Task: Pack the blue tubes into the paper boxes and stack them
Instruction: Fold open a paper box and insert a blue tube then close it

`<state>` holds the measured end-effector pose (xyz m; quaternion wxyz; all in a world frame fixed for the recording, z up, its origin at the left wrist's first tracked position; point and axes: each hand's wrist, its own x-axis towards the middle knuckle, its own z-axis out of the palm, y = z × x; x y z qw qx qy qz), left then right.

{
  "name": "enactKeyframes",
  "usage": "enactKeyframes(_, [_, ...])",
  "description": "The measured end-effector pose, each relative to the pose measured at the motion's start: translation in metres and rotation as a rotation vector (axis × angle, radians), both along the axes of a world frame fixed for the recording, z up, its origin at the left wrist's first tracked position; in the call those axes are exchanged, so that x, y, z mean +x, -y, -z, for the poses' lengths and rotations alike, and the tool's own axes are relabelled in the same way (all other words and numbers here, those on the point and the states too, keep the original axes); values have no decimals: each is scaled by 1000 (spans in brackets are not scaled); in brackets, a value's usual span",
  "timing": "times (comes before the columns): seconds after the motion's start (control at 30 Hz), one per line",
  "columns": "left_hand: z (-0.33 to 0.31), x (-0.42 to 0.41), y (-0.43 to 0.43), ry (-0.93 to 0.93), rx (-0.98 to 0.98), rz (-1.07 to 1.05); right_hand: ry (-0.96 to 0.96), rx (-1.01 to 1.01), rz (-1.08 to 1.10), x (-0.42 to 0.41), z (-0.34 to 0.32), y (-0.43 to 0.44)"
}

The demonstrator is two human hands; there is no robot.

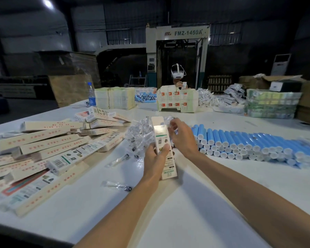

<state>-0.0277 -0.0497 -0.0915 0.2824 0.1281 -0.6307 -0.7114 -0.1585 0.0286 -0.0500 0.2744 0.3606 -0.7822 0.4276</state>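
Paper box [166, 145] in left hand [155, 158], right hand [182, 138] beside top, contact unclear

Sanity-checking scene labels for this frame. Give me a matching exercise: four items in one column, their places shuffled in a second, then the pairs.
Things:
1. paper box
2. blue tubes
3. heap of boxes
4. water bottle

Places:
A. upright at the far side of the table
B. gripped in the left hand
C. lying in stacked rows on the person's right
D. strewn on the person's left

Pairs: 1-B, 2-C, 3-D, 4-A
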Motion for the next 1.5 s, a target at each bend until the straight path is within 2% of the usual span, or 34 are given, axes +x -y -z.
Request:
enactKeyframes(0.07, [-3,4,-4,-40,-20,98,175,-230,-82,12,-13,-25])
enactKeyframes(0.17, [-6,10,-13,-57,-39,270,339,-494,-159,33,-40,-68])
enactKeyframes(0.3, [-9,16,-27,-73,-41,409,320,-625,-231,61,-78,-110])
enactKeyframes(0.37, [-9,18,-31,-80,-27,438,273,-593,-262,72,-90,-117])
enactKeyframes(0.53, [-7,18,-33,-104,-82,453,161,-365,-282,85,-95,-110])
enactKeyframes(0.7, [-7,18,-32,-95,-100,454,163,-89,-232,85,-93,-101])
enactKeyframes(0.8, [-7,19,-32,-91,-92,450,61,139,-147,85,-83,-100])
enactKeyframes(0.87, [-7,18,-31,-87,-88,453,34,203,-120,85,-73,-103])
enactKeyframes(0.93, [-7,18,-31,-81,-97,454,61,139,-141,88,-59,-109])
enactKeyframes(1.07, [-7,17,-31,-72,-115,437,243,-60,-203,89,-26,-125])
enactKeyframes(1.2, [-7,16,-31,-70,-204,395,402,-178,-384,89,-4,-130])
enactKeyframes(1.33, [-14,17,-36,-111,-322,348,439,-313,-423,90,3,-133])
enactKeyframes(1.5, [-24,14,-42,-102,-458,398,429,-312,-410,83,1,-142])
